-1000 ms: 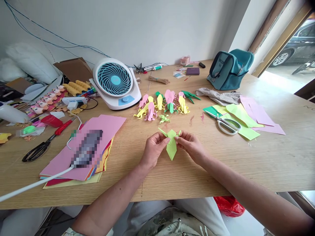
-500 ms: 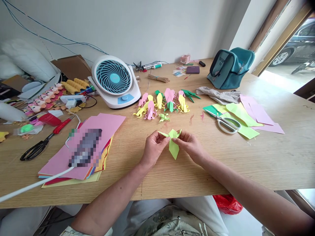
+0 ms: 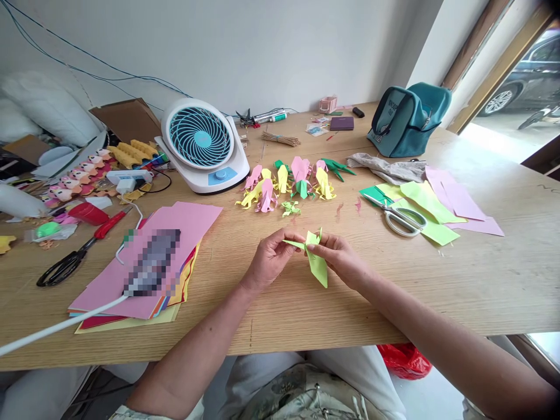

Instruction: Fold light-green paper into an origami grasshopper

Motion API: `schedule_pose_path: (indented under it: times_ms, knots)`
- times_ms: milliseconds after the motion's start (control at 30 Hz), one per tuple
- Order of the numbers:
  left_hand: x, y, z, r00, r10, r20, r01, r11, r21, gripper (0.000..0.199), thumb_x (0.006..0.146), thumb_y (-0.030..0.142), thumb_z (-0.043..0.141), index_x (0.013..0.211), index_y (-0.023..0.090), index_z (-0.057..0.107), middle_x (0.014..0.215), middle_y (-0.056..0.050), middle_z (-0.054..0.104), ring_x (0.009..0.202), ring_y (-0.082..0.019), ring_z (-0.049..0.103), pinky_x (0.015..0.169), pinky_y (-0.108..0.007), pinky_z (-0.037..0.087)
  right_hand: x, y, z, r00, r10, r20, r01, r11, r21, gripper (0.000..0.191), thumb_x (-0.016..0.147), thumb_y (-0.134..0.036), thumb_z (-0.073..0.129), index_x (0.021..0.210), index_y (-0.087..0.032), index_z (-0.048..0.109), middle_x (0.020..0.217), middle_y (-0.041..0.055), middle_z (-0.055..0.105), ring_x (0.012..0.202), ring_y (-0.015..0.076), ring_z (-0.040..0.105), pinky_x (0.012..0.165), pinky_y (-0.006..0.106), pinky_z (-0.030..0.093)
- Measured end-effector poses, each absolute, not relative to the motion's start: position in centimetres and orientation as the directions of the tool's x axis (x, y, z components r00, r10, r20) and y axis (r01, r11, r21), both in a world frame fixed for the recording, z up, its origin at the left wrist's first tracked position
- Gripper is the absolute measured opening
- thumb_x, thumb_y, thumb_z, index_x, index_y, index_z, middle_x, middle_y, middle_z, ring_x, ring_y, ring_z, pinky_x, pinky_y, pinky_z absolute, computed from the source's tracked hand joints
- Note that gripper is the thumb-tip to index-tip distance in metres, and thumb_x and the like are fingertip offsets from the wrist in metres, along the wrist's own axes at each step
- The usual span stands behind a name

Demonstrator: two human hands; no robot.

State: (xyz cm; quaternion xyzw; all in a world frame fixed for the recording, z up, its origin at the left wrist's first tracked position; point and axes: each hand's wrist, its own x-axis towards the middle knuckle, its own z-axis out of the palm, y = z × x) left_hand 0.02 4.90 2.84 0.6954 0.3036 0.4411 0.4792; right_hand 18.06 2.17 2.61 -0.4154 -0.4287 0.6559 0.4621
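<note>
Between my hands is a light-green folded paper figure (image 3: 318,269), its long pointed flap hanging down toward me and tilted to the right. My left hand (image 3: 272,256) pinches a narrow strip of it on the left side. With thumb and fingers, my right hand (image 3: 339,254) grips its upper right part; the fingertips behind the paper are hidden. Just beyond my hands lies a small light-green paper figure (image 3: 290,208). Behind that one stands a cluster of pink, yellow and green folded paper figures (image 3: 301,175).
On the right, white-handled scissors (image 3: 405,221) lie over green and pink paper sheets (image 3: 466,201). At left, a stack of coloured paper (image 3: 192,219) carries a blurred-out object with a white cable. A fan (image 3: 202,140) and a teal bag (image 3: 409,122) stand farther back.
The light-green paper figure has turned, its lower flap swinging right. My left hand has slid slightly left along its strip, while my right hand keeps its grip.
</note>
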Motion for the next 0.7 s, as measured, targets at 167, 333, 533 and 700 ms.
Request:
schedule_pose_path:
  times_ms: [167,333,533,700]
  knots:
    - [-1.0,5.7,3.2,0.568,0.697,0.438,0.150,-0.611,0.777,0.013,0.093,0.024,0.060,0.097,0.021,0.071,0.090,-0.005,0.071,0.085,-0.016,0.066,0.081,-0.027,0.051,18.6,2.3,2.6,-0.245,0.959,-0.141,-0.221,-0.197,-0.955,0.040,0.063,-0.050,0.083,0.073,-0.017,0.065,0.063,-0.0022,0.058,0.056,0.0095,0.043,0.053,0.025,0.029]
    - [-1.8,6.0,4.0,0.663,0.570,0.486,0.222,-0.769,0.599,0.020,0.096,0.020,0.053,0.103,0.023,0.071,0.093,-0.005,0.072,0.088,-0.016,0.066,0.081,-0.028,0.049,18.5,2.3,2.9,-0.248,0.963,-0.104,-0.195,-0.154,-0.969,0.041,0.059,-0.050,0.086,0.073,-0.017,0.064,0.063,-0.0034,0.057,0.057,0.0097,0.042,0.054,0.025,0.028]
    - [-2.0,6.1,4.3,0.689,0.492,0.532,0.191,-0.831,0.522,0.022,0.095,0.017,0.055,0.108,0.023,0.071,0.098,-0.006,0.073,0.092,-0.017,0.066,0.083,-0.028,0.050,18.4,2.2,3.1,-0.264,0.959,-0.106,-0.179,-0.157,-0.971,0.045,0.060,-0.055,0.085,0.073,-0.017,0.064,0.064,-0.0035,0.056,0.057,0.0092,0.042,0.054,0.025,0.028]
    - [-1.9,6.0,4.4,0.678,0.523,0.516,0.191,-0.804,0.563,0.019,0.094,0.020,0.057,0.106,0.023,0.072,0.094,-0.006,0.074,0.089,-0.018,0.067,0.082,-0.029,0.050,18.6,2.1,3.1,-0.295,0.951,-0.093,-0.168,-0.148,-0.975,0.044,0.062,-0.055,0.083,0.074,-0.017,0.066,0.066,-0.0022,0.058,0.058,0.0101,0.045,0.053,0.025,0.030]
